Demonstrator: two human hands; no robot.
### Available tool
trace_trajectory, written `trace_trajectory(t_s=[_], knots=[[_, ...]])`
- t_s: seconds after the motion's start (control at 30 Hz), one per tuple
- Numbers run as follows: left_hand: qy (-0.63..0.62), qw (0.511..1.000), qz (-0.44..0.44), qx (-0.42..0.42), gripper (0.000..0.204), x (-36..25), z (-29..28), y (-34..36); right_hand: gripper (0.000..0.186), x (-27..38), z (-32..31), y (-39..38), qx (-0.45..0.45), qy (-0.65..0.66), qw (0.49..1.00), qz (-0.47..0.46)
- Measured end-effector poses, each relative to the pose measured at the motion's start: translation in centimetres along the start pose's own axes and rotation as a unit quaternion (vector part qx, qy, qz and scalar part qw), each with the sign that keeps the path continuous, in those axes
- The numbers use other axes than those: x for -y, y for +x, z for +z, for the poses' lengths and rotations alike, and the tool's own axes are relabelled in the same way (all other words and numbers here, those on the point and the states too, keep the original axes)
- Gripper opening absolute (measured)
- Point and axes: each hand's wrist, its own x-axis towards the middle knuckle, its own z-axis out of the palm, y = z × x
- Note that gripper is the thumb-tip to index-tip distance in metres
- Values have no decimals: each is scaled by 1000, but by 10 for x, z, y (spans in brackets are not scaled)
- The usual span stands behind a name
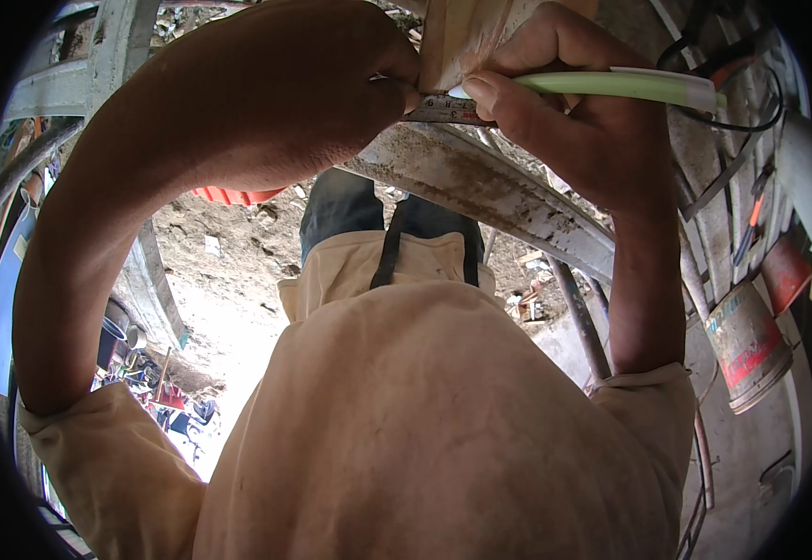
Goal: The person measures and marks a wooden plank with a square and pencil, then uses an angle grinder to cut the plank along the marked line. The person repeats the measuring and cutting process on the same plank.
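At the top of the head view, my left hand (359, 84) is closed, its thumb and finger pinching the end of a tape measure (443, 110). The tape's narrow metal blade runs across to my right hand, lying along the edge of a wooden board (462, 42). My right hand (578, 117) is closed around a pale green pen (602, 84). The pen's white tip points left, touching or just above the board edge beside the tape. Whether the tape's case is under either hand I cannot tell.
A dirty metal beam (499, 191) slopes below the board. To the right hang a stained paint bucket (749, 345) and a red container (787, 273), near bars and tools. A red ribbed object (236, 196) lies on the rubble-strewn ground. A blue panel (12, 289) stands at far left.
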Motion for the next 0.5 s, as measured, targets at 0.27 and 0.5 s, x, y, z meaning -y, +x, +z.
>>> trace_trajectory(t_s=[0.27, 0.5], knots=[[-17, 999, 17, -30, 33, 5, 3, -2, 13, 13, 2, 1, -22, 10, 999, 22], [-29, 999, -23, -15, 32, -1, 1, -1, 12, 10, 3, 0, -28, -11, 1000, -1]])
